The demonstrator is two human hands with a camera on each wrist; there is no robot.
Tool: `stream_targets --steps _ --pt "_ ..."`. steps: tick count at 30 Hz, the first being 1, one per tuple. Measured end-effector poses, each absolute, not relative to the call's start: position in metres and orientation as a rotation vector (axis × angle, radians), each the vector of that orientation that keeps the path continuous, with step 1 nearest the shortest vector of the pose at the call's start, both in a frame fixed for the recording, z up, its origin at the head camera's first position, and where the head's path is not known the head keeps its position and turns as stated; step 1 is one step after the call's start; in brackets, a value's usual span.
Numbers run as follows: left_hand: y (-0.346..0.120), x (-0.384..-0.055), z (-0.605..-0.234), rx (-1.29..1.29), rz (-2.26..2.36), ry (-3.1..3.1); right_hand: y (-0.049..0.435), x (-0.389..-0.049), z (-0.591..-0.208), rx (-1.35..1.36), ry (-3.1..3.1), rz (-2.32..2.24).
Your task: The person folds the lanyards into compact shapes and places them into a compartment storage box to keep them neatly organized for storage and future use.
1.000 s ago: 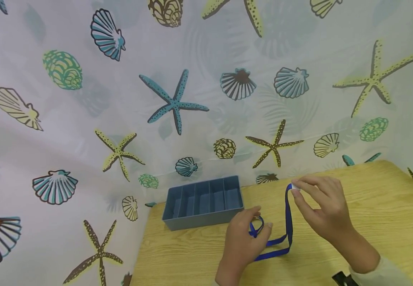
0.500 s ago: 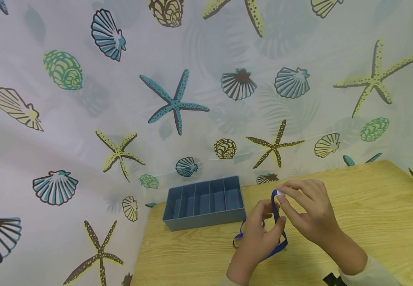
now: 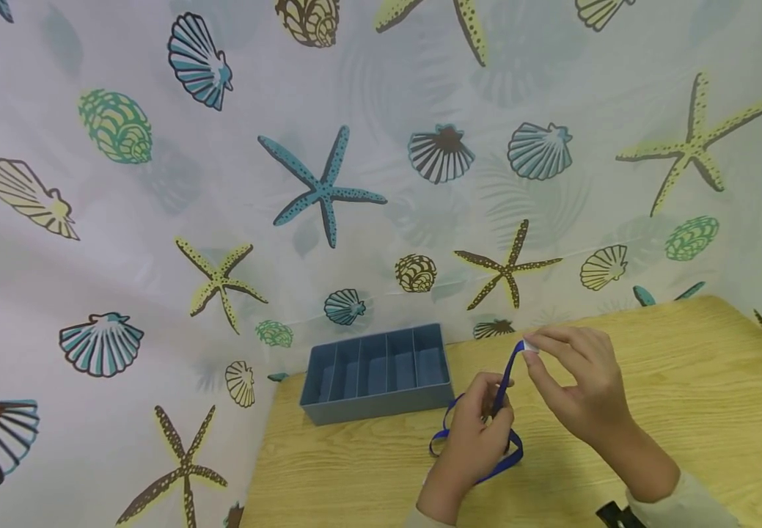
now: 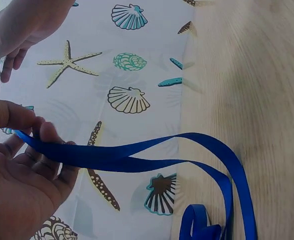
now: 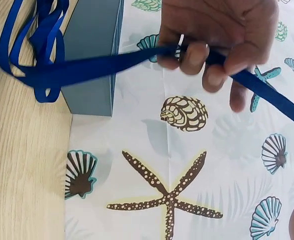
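A long blue ribbon (image 3: 508, 372) runs between the two hands, with a small white piece (image 3: 531, 346) at its upper end. Thumb and fingertips of the right hand (image 3: 579, 378) pinch that white end. Lower down, the left hand (image 3: 476, 436) holds the ribbon in its curled fingers. In the left wrist view the doubled ribbon (image 4: 102, 156) leaves the left hand and drops toward the table in two strands. Its loose loops (image 5: 47, 30) lie beside the tray in the right wrist view. The left palm hides part of the ribbon in the head view.
A blue-grey tray (image 3: 381, 408) with several compartments stands at the back left of the wooden table (image 3: 704, 396). Behind it hangs a white cloth (image 3: 381, 88) printed with shells and starfish. A black object (image 3: 618, 515) shows near the right sleeve.
The left hand has moved up and right from the loops and taken hold of the ribbon. The right hand went left, then slightly back right, drawing the ribbon straighter between the hands.
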State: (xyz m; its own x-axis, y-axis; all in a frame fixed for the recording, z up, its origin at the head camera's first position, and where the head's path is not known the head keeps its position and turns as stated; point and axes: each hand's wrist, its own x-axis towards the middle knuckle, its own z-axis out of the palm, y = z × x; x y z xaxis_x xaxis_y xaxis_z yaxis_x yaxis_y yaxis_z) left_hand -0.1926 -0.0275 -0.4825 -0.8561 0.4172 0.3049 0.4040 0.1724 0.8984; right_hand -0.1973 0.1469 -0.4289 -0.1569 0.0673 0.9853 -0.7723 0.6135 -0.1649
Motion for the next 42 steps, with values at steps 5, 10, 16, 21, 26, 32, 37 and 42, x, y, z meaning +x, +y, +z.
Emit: stream_targets --steps 5,10,16,21,26,32,37,42 --pt "-0.030 -0.194 -0.485 0.773 1.882 2.327 0.155 -0.199 -0.432 0.574 -1.576 0.838" --pt "-0.032 -0.194 -0.484 0.763 1.897 2.322 0.163 -0.199 -0.439 0.545 -1.611 0.853" --pt "-0.035 -0.194 -0.484 0.694 1.895 2.346 0.169 -0.199 -0.443 0.532 -1.626 0.857" --pt "-0.039 -0.195 -0.485 0.642 1.935 2.304 0.174 -0.198 -0.444 0.531 -1.631 0.853" --pt "-0.043 -0.196 -0.481 0.636 1.972 2.284 0.176 -0.196 -0.445 0.532 -1.620 0.854" --pt "-0.048 -0.197 -0.477 0.642 1.949 2.357 0.180 -0.196 -0.446 0.509 -1.589 0.875" --pt "-0.052 -0.198 -0.474 0.635 1.901 2.416 0.182 -0.195 -0.445 0.494 -1.579 0.884" --pt "-0.054 -0.200 -0.471 0.629 1.862 2.459 0.181 -0.192 -0.442 0.482 -1.553 0.891"
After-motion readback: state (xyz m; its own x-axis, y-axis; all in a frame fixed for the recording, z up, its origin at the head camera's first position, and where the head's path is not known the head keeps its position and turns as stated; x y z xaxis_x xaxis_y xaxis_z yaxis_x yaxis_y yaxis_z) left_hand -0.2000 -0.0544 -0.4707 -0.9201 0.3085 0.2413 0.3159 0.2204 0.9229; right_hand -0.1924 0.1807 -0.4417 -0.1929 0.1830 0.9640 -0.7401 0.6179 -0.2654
